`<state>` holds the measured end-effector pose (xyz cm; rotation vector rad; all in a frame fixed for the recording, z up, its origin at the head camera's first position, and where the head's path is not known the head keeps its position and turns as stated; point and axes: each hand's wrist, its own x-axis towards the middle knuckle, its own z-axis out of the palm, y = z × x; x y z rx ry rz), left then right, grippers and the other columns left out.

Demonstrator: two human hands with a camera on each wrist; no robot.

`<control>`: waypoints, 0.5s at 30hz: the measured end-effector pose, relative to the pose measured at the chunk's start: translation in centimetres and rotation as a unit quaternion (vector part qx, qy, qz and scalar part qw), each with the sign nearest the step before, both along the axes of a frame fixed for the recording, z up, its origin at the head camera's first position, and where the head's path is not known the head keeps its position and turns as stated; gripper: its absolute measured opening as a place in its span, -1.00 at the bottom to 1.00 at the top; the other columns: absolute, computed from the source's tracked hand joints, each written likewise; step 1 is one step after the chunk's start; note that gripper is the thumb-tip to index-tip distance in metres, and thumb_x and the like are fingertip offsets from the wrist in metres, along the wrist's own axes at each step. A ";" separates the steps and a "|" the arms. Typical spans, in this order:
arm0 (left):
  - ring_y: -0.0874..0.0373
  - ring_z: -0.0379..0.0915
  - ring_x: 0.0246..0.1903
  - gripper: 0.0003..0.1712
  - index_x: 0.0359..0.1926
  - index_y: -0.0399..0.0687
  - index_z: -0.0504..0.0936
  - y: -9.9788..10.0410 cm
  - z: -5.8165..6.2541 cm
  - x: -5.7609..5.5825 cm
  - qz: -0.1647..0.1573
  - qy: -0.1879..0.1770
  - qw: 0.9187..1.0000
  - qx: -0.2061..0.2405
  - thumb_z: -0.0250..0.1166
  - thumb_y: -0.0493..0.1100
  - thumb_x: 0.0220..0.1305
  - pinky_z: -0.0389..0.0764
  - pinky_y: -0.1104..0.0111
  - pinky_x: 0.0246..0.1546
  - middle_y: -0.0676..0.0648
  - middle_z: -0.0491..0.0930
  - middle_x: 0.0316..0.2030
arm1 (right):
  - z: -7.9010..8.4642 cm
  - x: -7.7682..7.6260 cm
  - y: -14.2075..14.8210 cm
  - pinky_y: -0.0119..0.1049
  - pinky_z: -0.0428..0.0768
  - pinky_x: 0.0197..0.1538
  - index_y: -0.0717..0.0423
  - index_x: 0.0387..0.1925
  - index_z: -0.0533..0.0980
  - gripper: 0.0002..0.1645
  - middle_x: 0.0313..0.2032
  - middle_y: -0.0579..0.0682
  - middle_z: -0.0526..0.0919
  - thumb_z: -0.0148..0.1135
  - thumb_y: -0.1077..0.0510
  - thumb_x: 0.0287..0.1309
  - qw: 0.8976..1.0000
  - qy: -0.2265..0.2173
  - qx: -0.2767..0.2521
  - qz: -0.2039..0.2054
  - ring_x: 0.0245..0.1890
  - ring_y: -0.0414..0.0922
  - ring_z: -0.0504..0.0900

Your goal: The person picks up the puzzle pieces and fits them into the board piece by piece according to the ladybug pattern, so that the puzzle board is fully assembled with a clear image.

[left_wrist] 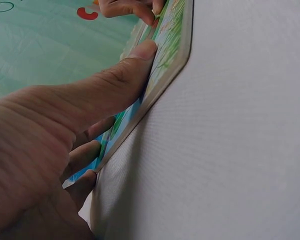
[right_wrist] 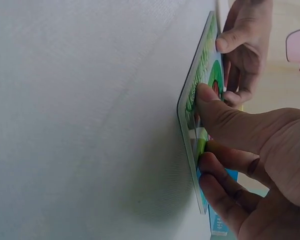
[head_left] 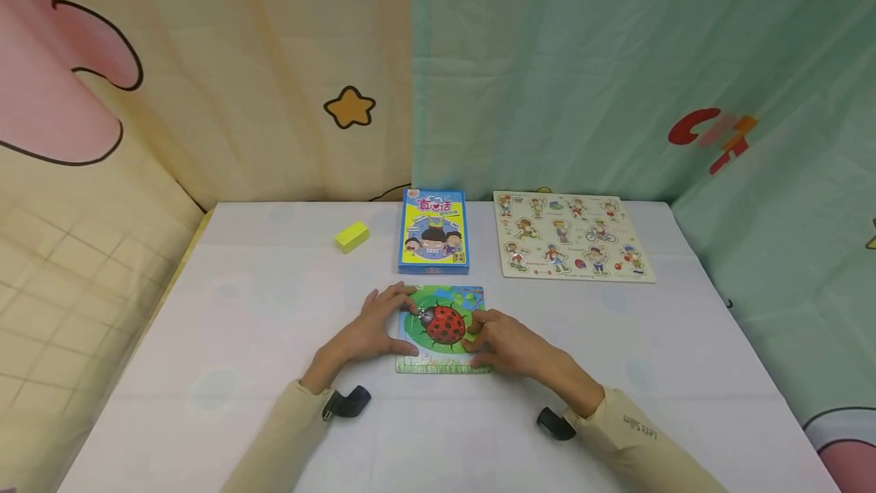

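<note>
A ladybug jigsaw puzzle [head_left: 443,326] in a thin board lies flat on the white table, its picture up. My left hand [head_left: 376,326] spans the puzzle's left side, with fingertips at the upper left and the thumb on the lower left. Over the right side, my right hand [head_left: 509,345] has its fingers bent and pinches a puzzle piece [right_wrist: 202,142], green with a pale edge. Close up in the left wrist view, the left thumb [left_wrist: 142,52] rests along the board's rim. The right fingers cover part of the piece.
Behind the puzzle lies a blue and yellow box [head_left: 434,233] with cartoon faces. A yellow block [head_left: 352,236] is to its left. To its right lies a pale peg-style board [head_left: 571,238] with cartoon children. Curtains [head_left: 547,67] hang behind the table [head_left: 274,310].
</note>
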<state>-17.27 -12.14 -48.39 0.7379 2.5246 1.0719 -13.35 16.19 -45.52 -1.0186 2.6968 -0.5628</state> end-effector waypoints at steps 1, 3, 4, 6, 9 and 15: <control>-0.14 -0.16 0.57 -0.38 -0.02 0.08 0.52 0.0 0.0 0.0 0.000 0.001 1.000 0.000 0.64 0.01 -0.09 -0.37 -0.12 0.54 -0.10 0.24 0.47 | 0.0 -0.1 0.0 -0.16 0.62 0.12 0.14 -0.14 0.75 -0.62 -0.17 -0.04 0.61 0.55 0.08 -0.03 1.000 -0.002 0.000 0.000 0.01 -0.06 0.62; -0.14 -0.15 0.57 -0.37 -0.02 0.08 0.52 0.0 0.0 0.0 0.000 0.000 1.000 0.001 0.64 0.02 -0.09 -0.37 -0.11 0.54 -0.10 0.24 0.47 | 0.0 -0.2 0.0 -0.16 0.62 0.10 0.15 -0.13 0.74 -0.61 -0.17 -0.03 0.61 0.56 0.09 -0.03 1.000 -0.009 -0.002 -0.001 0.00 -0.06 0.62; -0.13 -0.15 0.57 -0.37 -0.02 0.08 0.52 0.0 0.1 0.0 0.000 0.000 1.000 0.001 0.64 0.02 -0.09 -0.37 -0.11 0.54 -0.10 0.24 0.47 | 0.0 -0.2 0.0 -0.17 0.62 0.08 0.15 -0.12 0.74 -0.60 -0.17 -0.03 0.61 0.56 0.10 -0.04 1.000 -0.011 -0.004 -0.002 -0.01 -0.06 0.62; -0.14 -0.14 0.56 -0.38 -0.02 0.08 0.52 0.1 0.1 0.1 0.000 -0.001 1.000 0.004 0.64 0.02 -0.09 -0.36 -0.12 0.54 -0.11 0.25 0.47 | 0.0 -0.3 0.0 -0.20 0.62 0.04 0.16 -0.12 0.74 -0.59 -0.18 -0.02 0.62 0.57 0.11 -0.06 1.000 -0.018 -0.011 -0.008 -0.04 -0.07 0.63; -0.16 -0.14 0.56 -0.38 -0.02 0.05 0.52 0.1 0.3 0.2 -0.003 -0.006 1.000 0.008 0.63 0.01 -0.07 -0.35 -0.13 0.54 -0.14 0.24 0.47 | -0.1 -0.2 0.1 -0.26 0.60 -0.05 0.15 -0.14 0.75 -0.60 -0.23 -0.06 0.62 0.58 0.12 -0.08 0.999 -0.033 -0.025 -0.027 -0.13 -0.11 0.61; -0.19 -0.13 0.55 -0.40 -0.02 0.03 0.52 0.1 0.3 0.4 -0.007 -0.004 1.000 0.014 0.62 0.00 -0.04 -0.32 -0.18 0.52 -0.17 0.24 0.46 | -0.6 0.2 0.8 -0.24 0.57 -0.02 0.10 -0.08 0.69 -0.61 -0.20 -0.14 0.62 0.55 0.13 -0.01 0.996 -0.049 -0.060 -0.050 -0.16 -0.21 0.55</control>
